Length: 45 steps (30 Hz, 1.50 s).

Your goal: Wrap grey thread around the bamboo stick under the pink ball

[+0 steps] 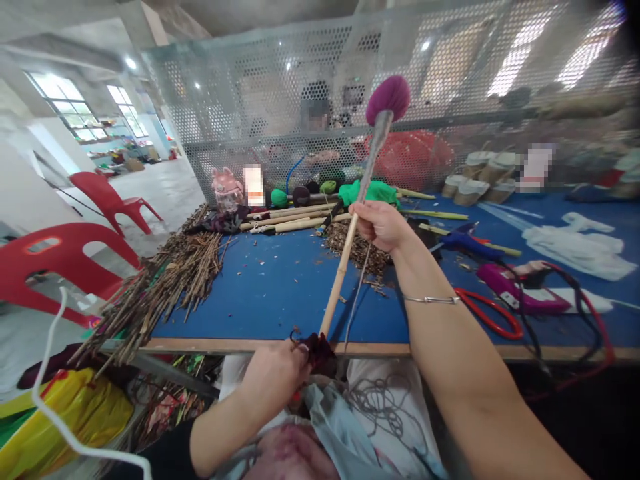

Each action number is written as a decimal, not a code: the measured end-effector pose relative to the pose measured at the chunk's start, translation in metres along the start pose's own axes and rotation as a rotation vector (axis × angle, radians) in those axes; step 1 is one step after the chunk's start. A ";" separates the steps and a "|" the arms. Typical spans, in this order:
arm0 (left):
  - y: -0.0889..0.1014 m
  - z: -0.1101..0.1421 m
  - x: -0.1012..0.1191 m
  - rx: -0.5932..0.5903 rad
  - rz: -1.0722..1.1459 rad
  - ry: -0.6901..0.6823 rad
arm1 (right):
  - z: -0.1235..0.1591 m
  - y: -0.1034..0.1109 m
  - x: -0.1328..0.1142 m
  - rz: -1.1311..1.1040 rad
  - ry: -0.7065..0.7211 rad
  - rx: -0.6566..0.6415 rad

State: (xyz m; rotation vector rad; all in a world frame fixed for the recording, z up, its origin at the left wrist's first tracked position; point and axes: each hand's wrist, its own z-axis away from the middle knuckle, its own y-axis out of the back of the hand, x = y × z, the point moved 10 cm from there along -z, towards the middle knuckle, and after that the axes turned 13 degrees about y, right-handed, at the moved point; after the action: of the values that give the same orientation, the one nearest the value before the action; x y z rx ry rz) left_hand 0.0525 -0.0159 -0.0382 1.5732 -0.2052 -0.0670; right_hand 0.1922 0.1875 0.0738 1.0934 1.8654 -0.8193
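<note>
My right hand [381, 225] is closed round the upper part of a long bamboo stick [338, 280] that tilts up and away over the blue table [270, 293]. The stick's far end carries a magenta pompom [389, 98] on a grey wrapped section. Down at the table's near edge, my left hand [276, 373] is closed round the stick's lower end, where a dark maroon tuft [320, 352] sits. A thin grey cord [356, 293] hangs from the stick down to a loose tangle of cord [380, 400] in my lap.
A heap of dry twigs [165, 280] overhangs the table's left edge. Finished sticks [295, 219] with green and dark pompoms lie at the back, near a chip pile [357, 250]. Red scissors [487, 310], a glue gun [467, 241] and cables lie right. Red chairs [60, 263] stand left. Another person sits behind the perforated screen [320, 120].
</note>
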 end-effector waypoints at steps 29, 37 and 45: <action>0.089 -0.081 -0.167 0.560 0.401 0.367 | 0.004 -0.016 0.016 -0.033 -0.084 -0.073; 0.099 -0.122 -0.069 0.215 0.893 0.154 | 0.006 -0.058 0.040 0.198 -0.050 -0.032; 0.077 -0.138 -0.051 0.187 1.114 0.198 | 0.005 -0.067 0.049 0.258 -0.039 -0.104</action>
State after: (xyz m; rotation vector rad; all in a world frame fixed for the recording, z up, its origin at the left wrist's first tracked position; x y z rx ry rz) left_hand 0.0190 0.1289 0.0359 1.4432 -0.9154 0.9897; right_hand 0.1187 0.1736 0.0372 1.2126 1.6710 -0.5853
